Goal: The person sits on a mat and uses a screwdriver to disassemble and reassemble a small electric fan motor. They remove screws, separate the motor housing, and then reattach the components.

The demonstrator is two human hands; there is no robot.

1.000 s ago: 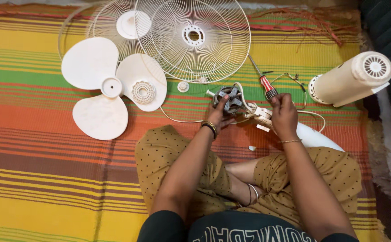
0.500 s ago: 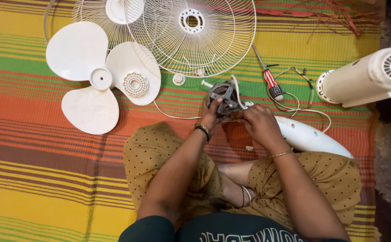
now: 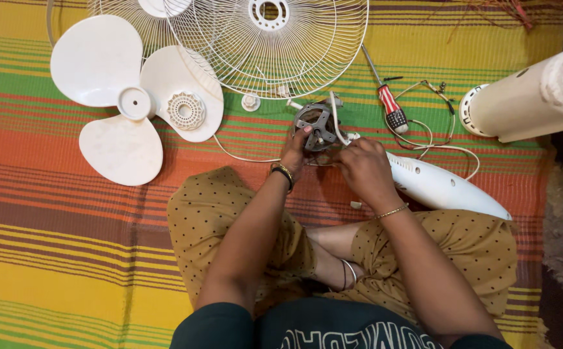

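Observation:
I sit cross-legged on a striped mat. My left hand (image 3: 294, 152) grips the grey metal fan motor (image 3: 315, 123) from its left side, holding it just above the mat. My right hand (image 3: 364, 169) is closed at the motor's right side, fingers pinched on the white wire (image 3: 337, 123) that curves over it. A long white plastic fan housing (image 3: 443, 189) lies just right of my right hand. A screwdriver (image 3: 390, 106) with a red-and-white handle rests beyond the motor.
A white three-blade fan propeller (image 3: 110, 97) lies at the left, with a round white ribbed nut (image 3: 186, 111) on one blade. Wire fan guards (image 3: 275, 39) lie at the top. A white cylindrical motor cover (image 3: 530, 103) is at the right. Thin wires (image 3: 433, 139) loop near the screwdriver.
The view has shifted, so everything sits higher and further left in frame. My right hand has moved down from the motor's top to its right side; the left hand keeps its grip.

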